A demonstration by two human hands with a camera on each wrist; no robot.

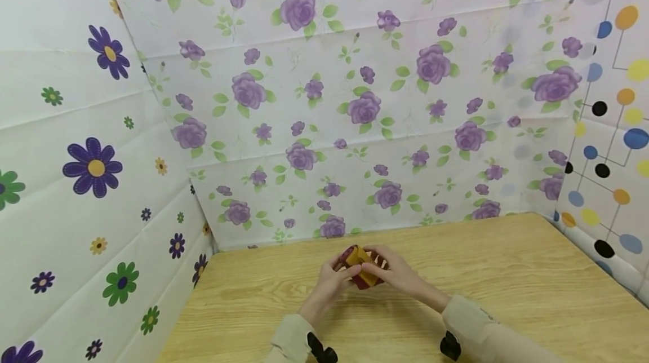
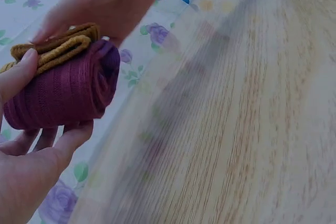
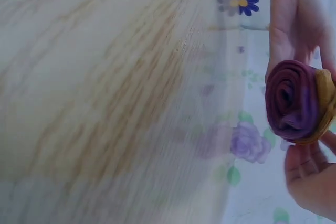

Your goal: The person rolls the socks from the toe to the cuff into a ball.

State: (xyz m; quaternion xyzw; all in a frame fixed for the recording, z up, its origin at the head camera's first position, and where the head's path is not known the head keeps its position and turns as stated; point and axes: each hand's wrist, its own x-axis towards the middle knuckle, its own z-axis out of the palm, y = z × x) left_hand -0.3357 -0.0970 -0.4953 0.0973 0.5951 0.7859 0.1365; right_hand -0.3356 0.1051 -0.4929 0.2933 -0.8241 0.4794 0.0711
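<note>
A rolled-up maroon sock with a mustard cuff is held between both hands over the table. My left hand grips its left side; in the left wrist view the thumb lies on the mustard cuff and the fingers support the roll from below. From the other side my right hand holds it, thumb over the cuff in the head view. Coiled layers show at the end of the roll in the right wrist view, and the cuff is folded over along one side.
A wood-grain table lies beneath the hands. Behind it hangs a sheet with purple roses. A daisy-print sheet covers the left side, and a dotted sheet the right.
</note>
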